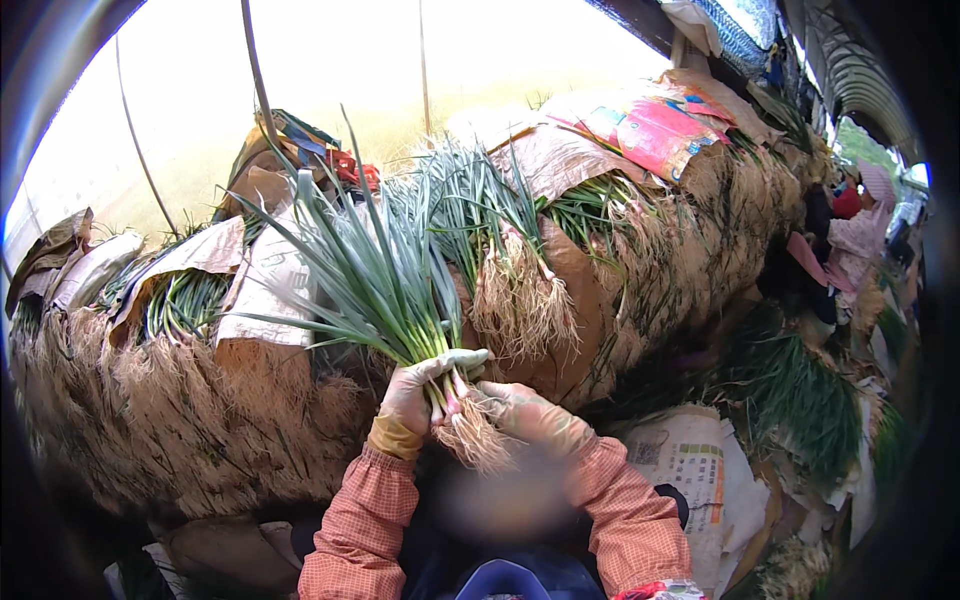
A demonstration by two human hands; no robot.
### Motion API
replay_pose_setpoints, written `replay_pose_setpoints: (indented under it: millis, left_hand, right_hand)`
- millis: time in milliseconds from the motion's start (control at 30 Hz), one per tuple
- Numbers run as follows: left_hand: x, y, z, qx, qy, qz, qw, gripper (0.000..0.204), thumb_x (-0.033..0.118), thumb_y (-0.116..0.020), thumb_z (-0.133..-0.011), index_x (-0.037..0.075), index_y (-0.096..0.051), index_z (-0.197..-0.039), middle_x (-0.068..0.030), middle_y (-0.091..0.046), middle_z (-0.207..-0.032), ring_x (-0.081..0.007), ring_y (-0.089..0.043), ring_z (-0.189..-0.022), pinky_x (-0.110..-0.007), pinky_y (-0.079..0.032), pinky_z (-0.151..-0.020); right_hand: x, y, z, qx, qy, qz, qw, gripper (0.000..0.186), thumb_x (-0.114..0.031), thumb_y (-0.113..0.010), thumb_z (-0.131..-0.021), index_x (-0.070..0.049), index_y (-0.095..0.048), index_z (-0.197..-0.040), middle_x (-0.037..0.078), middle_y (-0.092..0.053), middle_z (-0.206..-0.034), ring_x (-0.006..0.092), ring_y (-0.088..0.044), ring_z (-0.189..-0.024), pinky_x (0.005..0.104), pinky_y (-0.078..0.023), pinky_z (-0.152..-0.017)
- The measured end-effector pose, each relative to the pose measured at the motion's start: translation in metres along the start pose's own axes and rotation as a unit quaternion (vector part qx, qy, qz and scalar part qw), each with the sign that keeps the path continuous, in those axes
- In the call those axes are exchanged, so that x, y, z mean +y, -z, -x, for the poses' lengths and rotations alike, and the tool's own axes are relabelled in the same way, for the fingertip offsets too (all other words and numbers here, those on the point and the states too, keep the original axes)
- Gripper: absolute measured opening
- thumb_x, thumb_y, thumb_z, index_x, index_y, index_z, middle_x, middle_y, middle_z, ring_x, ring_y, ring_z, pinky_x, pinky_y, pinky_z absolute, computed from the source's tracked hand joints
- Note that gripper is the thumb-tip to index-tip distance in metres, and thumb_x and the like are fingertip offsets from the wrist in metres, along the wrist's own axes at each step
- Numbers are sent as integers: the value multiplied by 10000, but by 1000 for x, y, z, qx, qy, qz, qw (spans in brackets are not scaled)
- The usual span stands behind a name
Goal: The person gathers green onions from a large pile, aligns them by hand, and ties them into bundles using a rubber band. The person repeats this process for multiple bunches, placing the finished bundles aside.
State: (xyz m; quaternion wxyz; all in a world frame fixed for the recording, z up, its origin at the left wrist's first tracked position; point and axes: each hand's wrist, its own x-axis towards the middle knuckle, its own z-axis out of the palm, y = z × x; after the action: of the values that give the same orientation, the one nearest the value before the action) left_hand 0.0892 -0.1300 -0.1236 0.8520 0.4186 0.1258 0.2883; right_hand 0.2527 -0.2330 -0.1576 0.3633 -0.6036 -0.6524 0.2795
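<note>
A bunch of green onions (400,315) is held in front of me, its long leaves fanning up and to the left. My left hand (406,400), in a pale glove with a yellowish cuff, is closed around the white stalks just above the roots. My right hand (537,414), also gloved, comes in from the other side with its fingers closed at the stalk bases; part of these fingers is hidden behind the hanging roots (472,438). Beyond my hands, another loose bunch of green onions (510,265) lies on the heap with pale roots dangling.
A long, high heap of green onions (190,410) runs across the view, roots facing me, topped with paper sacks (275,275) and a pink-red sack (660,135). At lower right are a printed sack (690,470) and more greens (790,390). Another person (860,235) is at far right.
</note>
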Motion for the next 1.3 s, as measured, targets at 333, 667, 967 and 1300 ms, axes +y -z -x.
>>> replay_pose_setpoints:
  millis: [333, 667, 967, 1300]
  left_hand:
    - [-15, 11, 21, 64, -3, 17, 998, 302, 169, -575, -885, -116, -638, -957, -225, -662, -731, -227, -603, -464, -297, -511, -436]
    - [-39, 23, 21, 31, -24, 194, 980, 307, 119, -592, -872, -116, -627, -1066, -236, -680, -1020, -310, -668, -768, -341, -551, -687]
    - [-8, 1, 39, 37, -6, 182, 983, 560, 100, -592, -851, -125, -439, -1340, -234, -684, -994, -243, -678, -710, -294, -555, -522]
    - [6, 3, 16, 21, -105, 157, 982, 282, 101, -618, -851, -56, -618, -1085, -149, -659, -833, -267, -678, -708, -342, -607, -566]
  right_hand:
    - [-31, -16, -71, 273, 151, 222, 924, 288, -283, -656, -922, -10, -605, -998, 140, -640, -749, 200, -639, -647, 346, -529, -621]
    - [-9, -6, -48, -9, -174, -569, 804, 261, -285, -536, -1004, -59, -656, -950, -32, -560, -636, 28, -426, -430, 181, -325, -362]
    - [-42, 70, -12, 437, 171, -554, 688, 303, -293, -602, -969, -59, -614, -1161, -17, -604, -683, 68, -535, -508, 231, -462, -456]
    - [13, 113, -52, 283, -187, 13, 941, 336, -366, -560, -985, -37, -633, -986, 70, -683, -857, 113, -566, -554, 279, -485, -525]
